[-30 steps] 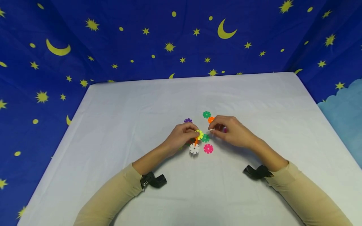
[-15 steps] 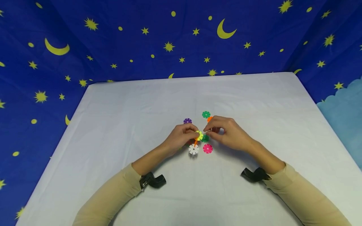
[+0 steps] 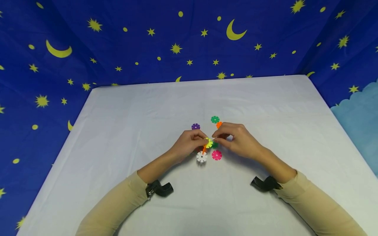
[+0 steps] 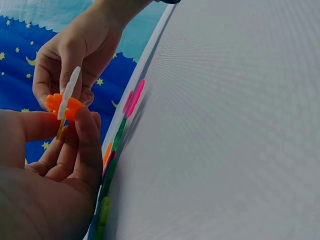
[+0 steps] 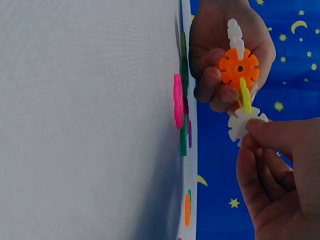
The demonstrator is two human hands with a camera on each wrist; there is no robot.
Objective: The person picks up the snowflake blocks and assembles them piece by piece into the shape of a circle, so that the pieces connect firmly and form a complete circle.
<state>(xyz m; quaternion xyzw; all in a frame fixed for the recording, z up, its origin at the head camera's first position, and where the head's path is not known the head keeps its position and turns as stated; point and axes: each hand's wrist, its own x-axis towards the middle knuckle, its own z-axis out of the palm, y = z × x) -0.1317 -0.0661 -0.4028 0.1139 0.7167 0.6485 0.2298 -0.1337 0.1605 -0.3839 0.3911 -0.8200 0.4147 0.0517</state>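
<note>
Above the white table, my left hand (image 3: pixel 187 144) pinches a small chain of notched plastic discs. In the right wrist view the chain runs from a white disc (image 5: pixel 235 37) through an orange disc (image 5: pixel 232 75) to a yellow disc (image 5: pixel 245 95), slotted edge to edge at angles. A second white disc (image 5: pixel 239 125) is pinched between thumb and fingers of my right hand (image 3: pixel 242 139), its rim right at the yellow disc's edge. From the head, my right fingertips mostly hide this second white disc.
Loose discs lie around the hands: purple (image 3: pixel 196 126), green (image 3: pixel 215 119), orange (image 3: pixel 219 125) and pink (image 3: pixel 217 155). Another green disc (image 3: pixel 215 145) lies partly hidden below the hands. A blue starry curtain (image 3: pixel 133 42) stands behind the white tablecloth (image 3: pixel 141 111).
My right hand has moved left, bringing its white disc up to the yellow disc. My left hand stays nearly in place, and the chain has dipped slightly.
</note>
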